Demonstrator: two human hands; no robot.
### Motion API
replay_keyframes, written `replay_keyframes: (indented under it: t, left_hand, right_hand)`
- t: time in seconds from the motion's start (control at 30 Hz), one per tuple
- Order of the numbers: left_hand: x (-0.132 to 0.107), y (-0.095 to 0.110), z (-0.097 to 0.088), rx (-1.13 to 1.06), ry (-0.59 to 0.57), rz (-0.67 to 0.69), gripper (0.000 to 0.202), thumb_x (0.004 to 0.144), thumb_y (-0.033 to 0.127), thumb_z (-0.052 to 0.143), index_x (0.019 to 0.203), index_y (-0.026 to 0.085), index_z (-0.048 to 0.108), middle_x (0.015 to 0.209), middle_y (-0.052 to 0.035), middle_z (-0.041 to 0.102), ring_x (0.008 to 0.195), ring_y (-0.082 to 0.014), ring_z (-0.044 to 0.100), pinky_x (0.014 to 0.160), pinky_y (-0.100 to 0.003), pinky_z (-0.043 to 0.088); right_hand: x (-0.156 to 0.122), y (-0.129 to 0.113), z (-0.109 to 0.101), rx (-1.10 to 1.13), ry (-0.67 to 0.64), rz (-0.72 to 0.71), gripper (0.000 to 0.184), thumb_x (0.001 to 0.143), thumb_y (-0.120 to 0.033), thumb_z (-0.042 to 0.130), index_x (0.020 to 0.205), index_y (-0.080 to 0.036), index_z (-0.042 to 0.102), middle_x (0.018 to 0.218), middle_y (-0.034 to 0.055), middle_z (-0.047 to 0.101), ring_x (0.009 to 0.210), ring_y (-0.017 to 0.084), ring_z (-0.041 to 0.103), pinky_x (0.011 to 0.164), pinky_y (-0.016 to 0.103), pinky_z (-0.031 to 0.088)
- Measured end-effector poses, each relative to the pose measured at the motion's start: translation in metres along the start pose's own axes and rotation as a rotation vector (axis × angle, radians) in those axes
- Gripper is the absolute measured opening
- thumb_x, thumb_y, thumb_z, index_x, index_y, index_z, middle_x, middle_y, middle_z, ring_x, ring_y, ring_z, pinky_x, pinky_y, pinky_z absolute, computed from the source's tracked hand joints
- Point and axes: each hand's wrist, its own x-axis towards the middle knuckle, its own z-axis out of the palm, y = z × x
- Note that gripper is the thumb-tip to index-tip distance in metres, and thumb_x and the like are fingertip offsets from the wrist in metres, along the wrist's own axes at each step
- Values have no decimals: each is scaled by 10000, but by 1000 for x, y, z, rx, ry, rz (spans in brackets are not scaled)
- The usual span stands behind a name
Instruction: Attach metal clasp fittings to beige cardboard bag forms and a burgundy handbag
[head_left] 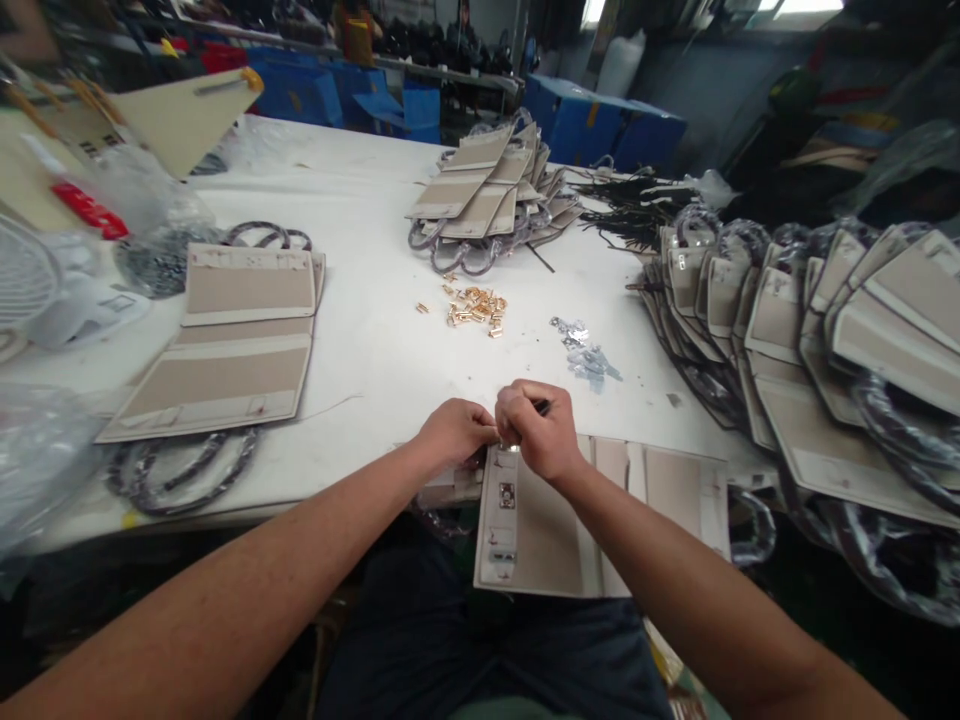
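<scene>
A beige bag panel (pixel 547 530) with dark edging and plastic-wrapped handles lies at the table's front edge, partly over my lap. At its upper left corner, my left hand (pixel 457 432) is closed, its fingertips pinching the panel's edge. Just to the right, my right hand (pixel 536 425) is wrapped round a dark tool (pixel 541 406), of which only a short black end shows; its kind is hidden by the fist. Small metal fittings, including a square one (pixel 507 495), sit along the panel's pale left strip.
Gold-coloured hardware pieces (pixel 476 305) and flat silver plates (pixel 589 355) lie ahead on the white table (pixel 360 200). Similar panels lie at the left (pixel 247 350), in a far pile (pixel 487 180) and in a big stack (pixel 787 310) at the right. Black straps (pixel 630 205) lie behind.
</scene>
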Motion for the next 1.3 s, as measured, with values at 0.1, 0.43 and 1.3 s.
replay_keyframes:
  t: [0.1,0.43,1.3]
  left_hand:
    - [2,-1,0,-20,-12,-9,156,757,258,779,665,168,691,434,45,526,371,-107,476,396,-229,339]
    - [-2,8,0,-50,-12,-47,164,768,283,786,724,155,693,440,36,553,365,-122,480,399,-240,350]
    - [-237,79,-47,-315,236,486,395,852,545,714,964,171,774,984,-100,767,883,-246,699,668,-311,567]
  right_hand:
    - [0,-2,-3,35,11,-33,488,951,-493,576,549,-238,467,523,-16,460,500,131,426,517,301,366]
    - [-27,-13,-27,-183,60,8,498,965,-435,581,532,-212,477,504,-24,480,511,125,445,547,285,364]
    - [-147,-200,-62,-153,238,-437,146,864,-284,696,913,-216,816,825,41,781,708,206,694,645,301,537]
